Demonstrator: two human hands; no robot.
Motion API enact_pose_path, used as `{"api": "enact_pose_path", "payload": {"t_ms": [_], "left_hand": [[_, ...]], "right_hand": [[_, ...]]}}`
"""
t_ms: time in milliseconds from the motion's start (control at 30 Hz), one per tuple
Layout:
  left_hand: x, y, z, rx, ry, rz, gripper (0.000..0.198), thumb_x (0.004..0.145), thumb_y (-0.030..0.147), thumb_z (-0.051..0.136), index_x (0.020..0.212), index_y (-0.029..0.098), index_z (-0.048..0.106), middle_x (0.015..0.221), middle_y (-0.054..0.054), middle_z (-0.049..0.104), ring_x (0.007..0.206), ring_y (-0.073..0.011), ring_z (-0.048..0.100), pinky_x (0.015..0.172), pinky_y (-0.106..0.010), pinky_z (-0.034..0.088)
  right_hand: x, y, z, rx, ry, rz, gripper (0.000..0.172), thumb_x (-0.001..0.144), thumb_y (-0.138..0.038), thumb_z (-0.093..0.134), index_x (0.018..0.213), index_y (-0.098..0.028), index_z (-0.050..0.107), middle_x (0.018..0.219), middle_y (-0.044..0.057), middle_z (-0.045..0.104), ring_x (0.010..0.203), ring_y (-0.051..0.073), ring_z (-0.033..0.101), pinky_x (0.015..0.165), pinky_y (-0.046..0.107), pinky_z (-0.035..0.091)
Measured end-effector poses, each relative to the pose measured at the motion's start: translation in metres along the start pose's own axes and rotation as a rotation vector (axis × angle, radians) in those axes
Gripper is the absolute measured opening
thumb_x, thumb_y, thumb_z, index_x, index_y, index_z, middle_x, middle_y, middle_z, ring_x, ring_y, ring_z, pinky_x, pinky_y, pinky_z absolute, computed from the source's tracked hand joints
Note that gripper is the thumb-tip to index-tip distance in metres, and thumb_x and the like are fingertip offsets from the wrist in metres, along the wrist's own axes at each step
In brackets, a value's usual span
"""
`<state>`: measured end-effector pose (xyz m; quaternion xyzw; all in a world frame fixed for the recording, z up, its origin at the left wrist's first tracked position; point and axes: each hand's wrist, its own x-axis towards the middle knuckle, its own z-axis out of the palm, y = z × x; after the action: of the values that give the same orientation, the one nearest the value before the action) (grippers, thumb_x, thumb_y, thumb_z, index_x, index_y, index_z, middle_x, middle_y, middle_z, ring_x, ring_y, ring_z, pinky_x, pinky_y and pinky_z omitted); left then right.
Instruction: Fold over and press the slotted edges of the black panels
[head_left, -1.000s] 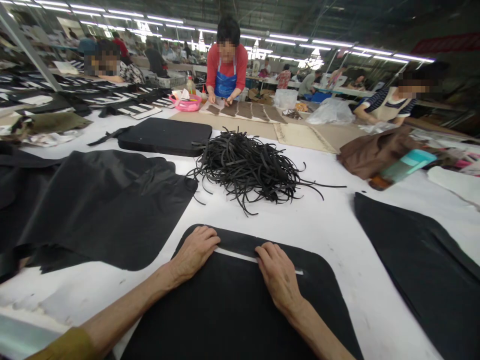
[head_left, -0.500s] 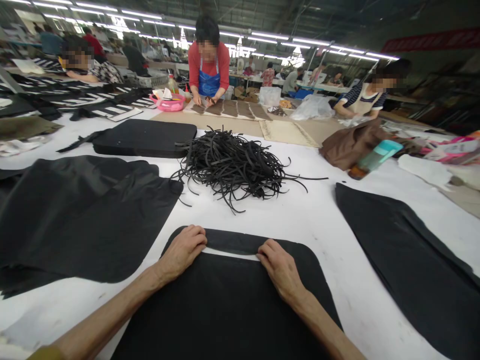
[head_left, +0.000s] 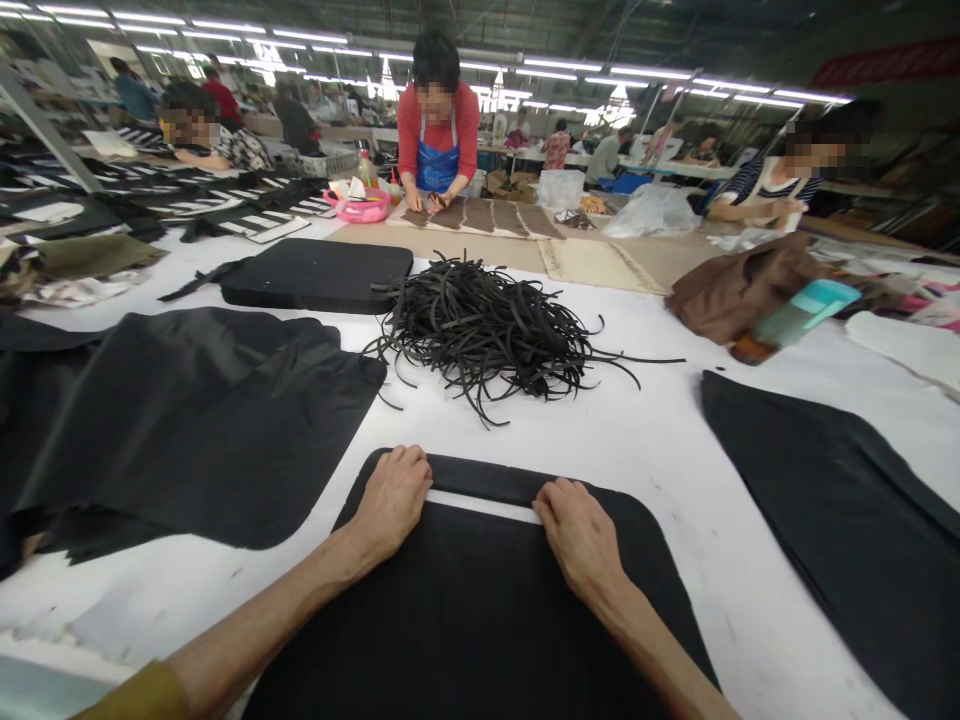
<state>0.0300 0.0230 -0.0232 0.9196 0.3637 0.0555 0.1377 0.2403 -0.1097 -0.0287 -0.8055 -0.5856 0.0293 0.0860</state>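
Observation:
A black, round-cornered panel (head_left: 465, 610) lies in front of me on the white tabletop. Along its far edge runs a black strip (head_left: 487, 478), parted from the rest by a narrow white gap. My left hand (head_left: 396, 495) is closed with curled fingers on the strip at the left end of this gap. At the right end, my right hand (head_left: 577, 525) is closed on the same strip, thumb toward the gap. The fingertips of both hands are partly hidden. Beyond them lies a heap of thin black strips (head_left: 487, 325).
Black sheets (head_left: 210, 420) lie left, another black stack (head_left: 840, 500) right. A thick black stack (head_left: 319, 270) sits behind. A teal-lidded bottle (head_left: 799, 320) lies against brown cloth (head_left: 727, 285). Across the table a person in a blue apron (head_left: 437, 150) handles brown pieces.
The view has shifted, so the scene sits farther right. The white gap between my hands looks slightly wider. At the left, the near edge of the black sheets has moved up.

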Motion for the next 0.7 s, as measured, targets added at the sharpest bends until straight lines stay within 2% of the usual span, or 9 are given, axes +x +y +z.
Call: {"api": "enact_pose_path", "payload": {"t_ms": [500, 633, 700], "left_hand": [[0.001, -0.002, 0.011, 0.056, 0.053, -0.052, 0.013, 0.082, 0.018, 0.044, 0.072, 0.017, 0.053, 0.084, -0.005, 0.053, 0.081, -0.0206, 0.047, 0.073, -0.034, 0.038], [0.000, 0.001, 0.009, 0.093, 0.092, -0.100, 0.004, 0.081, 0.018, 0.047, 0.079, 0.017, 0.050, 0.085, -0.006, 0.052, 0.080, -0.0219, 0.045, 0.071, -0.036, 0.037], [-0.001, 0.005, 0.008, 0.155, 0.112, -0.041, 0.006, 0.081, 0.014, 0.045, 0.084, 0.017, 0.050, 0.088, -0.007, 0.051, 0.082, -0.0224, 0.044, 0.073, -0.037, 0.036]], "right_hand": [[0.014, -0.002, -0.009, 0.077, -0.219, 0.175, 0.017, 0.079, -0.020, 0.043, 0.067, -0.021, 0.055, 0.072, 0.002, 0.059, 0.075, 0.017, 0.054, 0.062, 0.026, 0.033], [0.016, -0.003, -0.010, 0.067, -0.225, 0.168, 0.017, 0.078, -0.019, 0.042, 0.068, -0.021, 0.056, 0.073, 0.002, 0.060, 0.074, 0.016, 0.054, 0.060, 0.025, 0.031], [0.016, -0.003, -0.011, 0.056, -0.232, 0.166, 0.017, 0.077, -0.019, 0.042, 0.068, -0.021, 0.056, 0.073, 0.002, 0.060, 0.073, 0.016, 0.054, 0.060, 0.025, 0.031]]}}
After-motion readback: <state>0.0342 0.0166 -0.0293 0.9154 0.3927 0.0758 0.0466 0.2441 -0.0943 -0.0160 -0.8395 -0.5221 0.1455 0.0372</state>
